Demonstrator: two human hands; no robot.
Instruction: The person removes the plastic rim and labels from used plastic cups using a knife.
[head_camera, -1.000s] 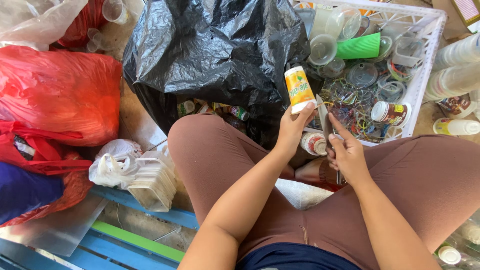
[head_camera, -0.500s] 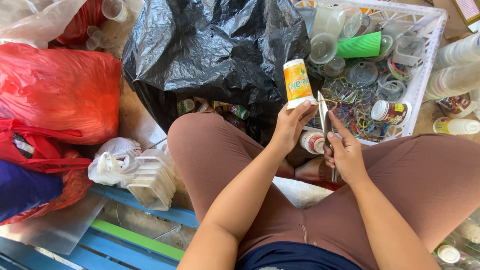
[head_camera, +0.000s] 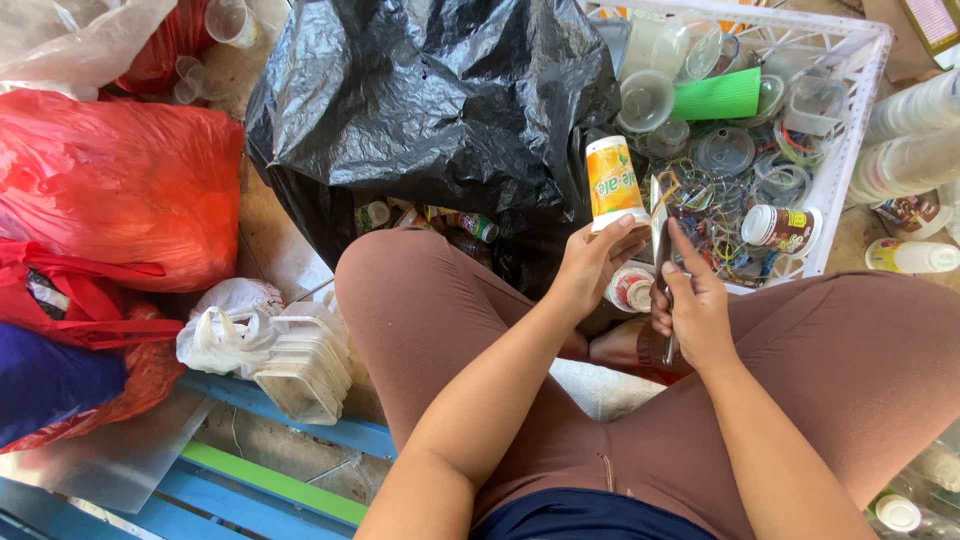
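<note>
Left hand (head_camera: 592, 268): gripping the base of a small orange-and-yellow drink bottle (head_camera: 614, 181), holding it upright above the knees, in front of the black rubbish bag (head_camera: 440, 100).
Right hand (head_camera: 697, 305): closing around a knife (head_camera: 662, 232), forefinger lying along the blade, tip beside the bottle.
White plastic crate (head_camera: 850, 120): sitting just beyond, holding clear cups, lids and a green cup (head_camera: 716, 97).
Red bag (head_camera: 115, 185): lying at left.

orange-yellow bottle (head_camera: 615, 183), black bag (head_camera: 440, 100), red bags (head_camera: 120, 185), white crate (head_camera: 850, 60), green cup (head_camera: 715, 97), blue planks (head_camera: 250, 480).
</note>
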